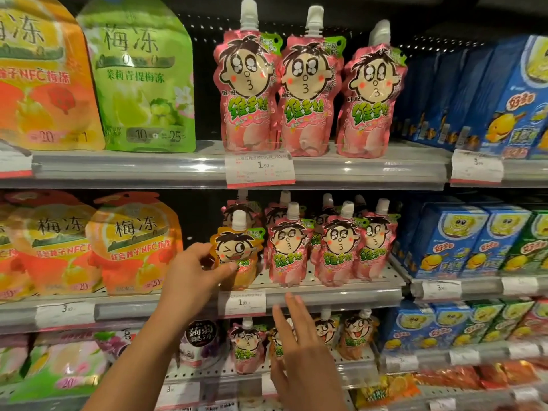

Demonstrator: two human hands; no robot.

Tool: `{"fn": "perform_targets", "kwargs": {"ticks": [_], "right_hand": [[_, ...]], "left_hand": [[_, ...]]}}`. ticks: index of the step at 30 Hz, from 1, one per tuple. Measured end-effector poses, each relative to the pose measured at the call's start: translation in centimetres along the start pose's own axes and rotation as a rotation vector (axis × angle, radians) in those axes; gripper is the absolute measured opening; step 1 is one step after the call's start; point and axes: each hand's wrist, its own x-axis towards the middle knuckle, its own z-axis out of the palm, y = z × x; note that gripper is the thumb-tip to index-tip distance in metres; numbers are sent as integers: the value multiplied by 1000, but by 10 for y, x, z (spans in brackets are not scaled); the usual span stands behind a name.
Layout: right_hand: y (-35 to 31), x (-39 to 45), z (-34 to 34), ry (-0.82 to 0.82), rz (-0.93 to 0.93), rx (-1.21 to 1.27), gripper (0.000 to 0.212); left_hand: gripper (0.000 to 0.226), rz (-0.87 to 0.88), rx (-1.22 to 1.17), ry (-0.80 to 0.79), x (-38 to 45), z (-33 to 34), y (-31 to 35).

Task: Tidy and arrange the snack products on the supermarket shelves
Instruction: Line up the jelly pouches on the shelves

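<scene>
An orange spouted jelly pouch (237, 250) with a winking cartoon face stands at the left end of the pink pouch row on the middle shelf (326, 295). My left hand (197, 274) grips its lower left side, thumb across the front. Several pink pouches (292, 253) with the same cartoon stand to its right. My right hand (299, 348) hovers open, fingers straight, below the middle shelf's edge, in front of the lower shelf's pouches (246, 347). Three pink pouches (308, 90) stand on the top shelf.
Large orange bags (136, 244) and a green bag (142, 75) fill the shelves to the left. Blue and green boxes (462, 241) are stacked on the right. Price tags (259, 167) hang on the shelf rails. A dark cup-shaped pack (201, 336) sits on the lower shelf.
</scene>
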Motion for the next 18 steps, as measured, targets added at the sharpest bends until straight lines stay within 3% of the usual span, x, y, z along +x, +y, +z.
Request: {"fn": "perform_targets", "kwargs": {"ticks": [4,7,11,14,16,18], "right_hand": [[1,2,1,-1,-2,-10,95],[1,4,0,-2,2,-4,91],[2,5,-1,43,-11,56,75],[1,-3,3,109,-19,235,56],[-5,-9,7,150,-60,287,46],[-14,-14,13,81,-80,272,39]], "left_hand": [[20,199,17,163,-18,-14,14],[11,284,-47,183,-38,-31,16],[27,251,42,102,-58,-46,-15],[31,198,62,101,-75,-51,-44],[48,178,142,101,-85,-54,-60],[61,172,222,82,-90,-55,-77]]}}
